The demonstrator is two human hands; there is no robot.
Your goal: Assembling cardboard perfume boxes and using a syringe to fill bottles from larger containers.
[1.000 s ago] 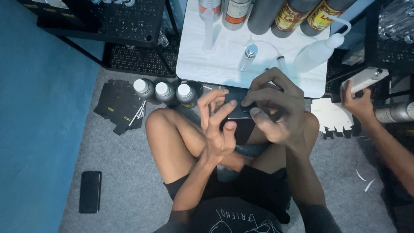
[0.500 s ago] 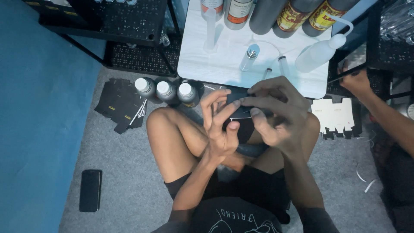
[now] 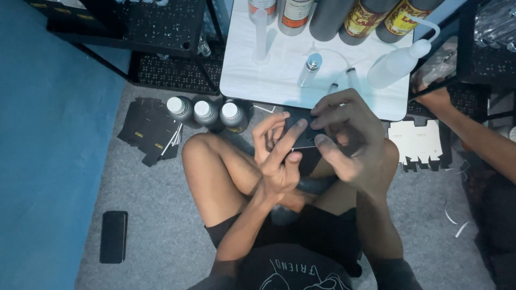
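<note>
Grey carpet (image 3: 161,215) covers the floor, with a blue wall (image 3: 48,134) along one side. We sit cross-legged before a low white table (image 3: 279,80). Our left hand (image 3: 279,156) and right hand (image 3: 349,139) both clamp a small flat black carton (image 3: 302,133), held above our knees just short of the table edge; fingers of each hand press its faces. Three white-capped dark bottles (image 3: 207,114) stand on the carpet just beside our left knee. Flat black carton blanks (image 3: 150,131) lie near them. A black phone (image 3: 114,236) lies well apart. Another person's hand (image 3: 435,99) shows beside the table.
</note>
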